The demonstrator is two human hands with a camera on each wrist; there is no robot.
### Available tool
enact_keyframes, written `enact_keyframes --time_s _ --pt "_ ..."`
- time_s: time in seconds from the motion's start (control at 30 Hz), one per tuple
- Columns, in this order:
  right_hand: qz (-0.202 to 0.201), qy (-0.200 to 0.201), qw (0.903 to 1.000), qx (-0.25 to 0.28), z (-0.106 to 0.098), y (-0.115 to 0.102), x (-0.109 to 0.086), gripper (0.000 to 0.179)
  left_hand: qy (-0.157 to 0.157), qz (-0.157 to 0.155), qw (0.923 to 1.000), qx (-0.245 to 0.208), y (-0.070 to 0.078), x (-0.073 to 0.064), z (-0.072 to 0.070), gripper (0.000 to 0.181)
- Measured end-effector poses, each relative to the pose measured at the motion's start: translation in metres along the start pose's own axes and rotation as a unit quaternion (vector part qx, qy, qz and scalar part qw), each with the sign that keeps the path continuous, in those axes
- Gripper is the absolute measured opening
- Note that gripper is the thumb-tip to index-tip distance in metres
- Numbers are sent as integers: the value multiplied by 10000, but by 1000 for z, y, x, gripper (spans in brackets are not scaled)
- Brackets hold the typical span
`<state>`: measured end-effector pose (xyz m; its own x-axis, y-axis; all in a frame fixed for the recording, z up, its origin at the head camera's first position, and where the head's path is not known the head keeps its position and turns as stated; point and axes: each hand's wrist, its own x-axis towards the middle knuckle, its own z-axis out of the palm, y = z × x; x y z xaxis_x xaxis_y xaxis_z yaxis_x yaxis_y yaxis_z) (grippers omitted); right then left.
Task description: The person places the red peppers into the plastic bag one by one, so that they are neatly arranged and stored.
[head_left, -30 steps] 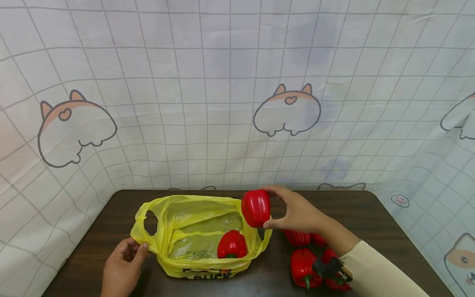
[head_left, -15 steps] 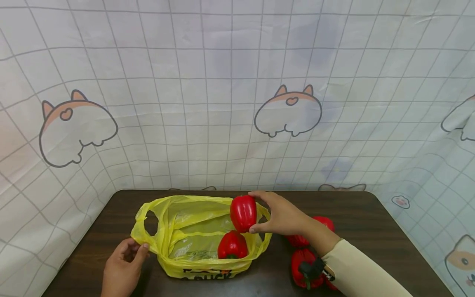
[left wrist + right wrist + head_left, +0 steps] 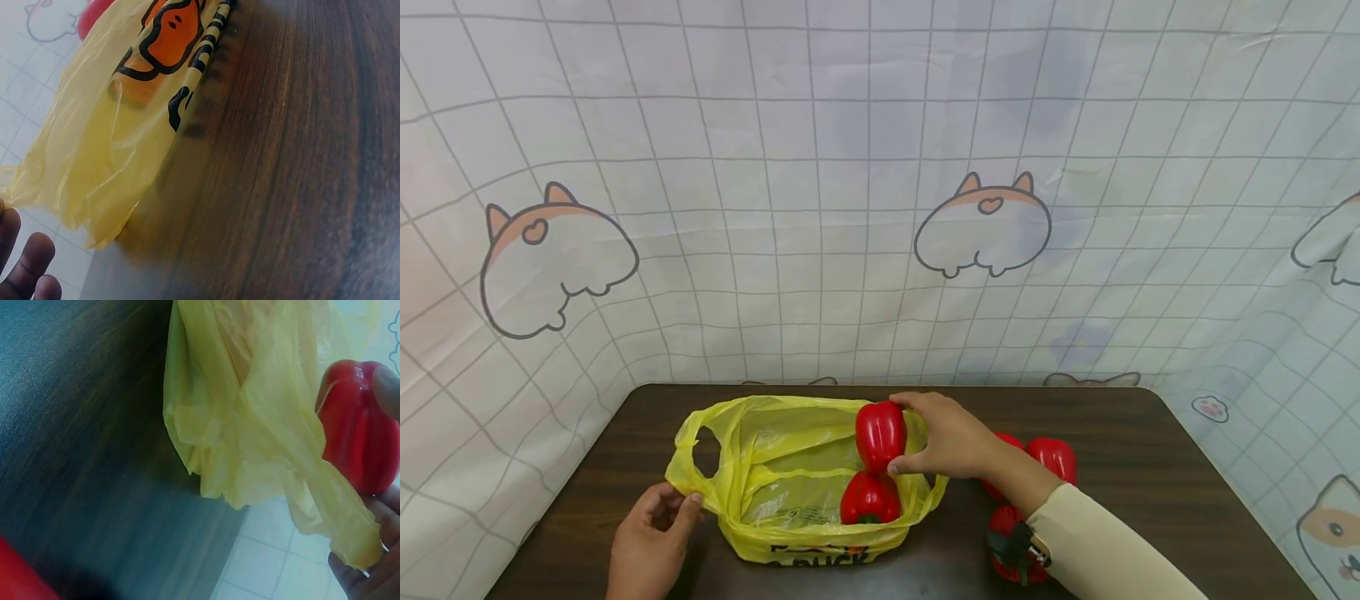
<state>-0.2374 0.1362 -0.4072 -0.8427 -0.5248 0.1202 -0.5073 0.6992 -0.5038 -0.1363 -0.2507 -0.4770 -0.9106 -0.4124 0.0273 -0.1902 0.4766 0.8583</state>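
A yellow plastic bag point(image 3: 808, 533) with printed lettering lies open on the table. My left hand point(image 3: 653, 533) pinches the corner of its left handle; the left wrist view shows those fingertips point(image 3: 37, 253) at the bag's edge. One red bell pepper point(image 3: 870, 498) sits inside the bag at the right. Between thumb and fingers, my right hand point(image 3: 951, 442) holds another red bell pepper point(image 3: 880, 435) over the bag's right part, just above the first. In the right wrist view this held pepper point(image 3: 359, 428) is partly behind the bag's right handle.
More red bell peppers point(image 3: 1051, 457) lie on the table to the right, partly hidden by my right forearm. The dark wooden table point(image 3: 1120, 425) meets a white gridded cloth backdrop point(image 3: 820, 250) at its far edge.
My right hand has moved left and slightly down with its pepper, from beside the bag's right handle to over the bag. My left hand stays on the handle.
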Motion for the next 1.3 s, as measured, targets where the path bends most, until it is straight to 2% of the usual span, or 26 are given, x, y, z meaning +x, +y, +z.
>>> enact_keyframes --time_s 0.77,1.3 --pt "543 260 9978 -270 19 0 15 93 16 32 10000 48 0 -2 -1 34" --pt "607 180 9973 -371 27 1 19 94 -3 -37 10000 60 0 0 -1 39"
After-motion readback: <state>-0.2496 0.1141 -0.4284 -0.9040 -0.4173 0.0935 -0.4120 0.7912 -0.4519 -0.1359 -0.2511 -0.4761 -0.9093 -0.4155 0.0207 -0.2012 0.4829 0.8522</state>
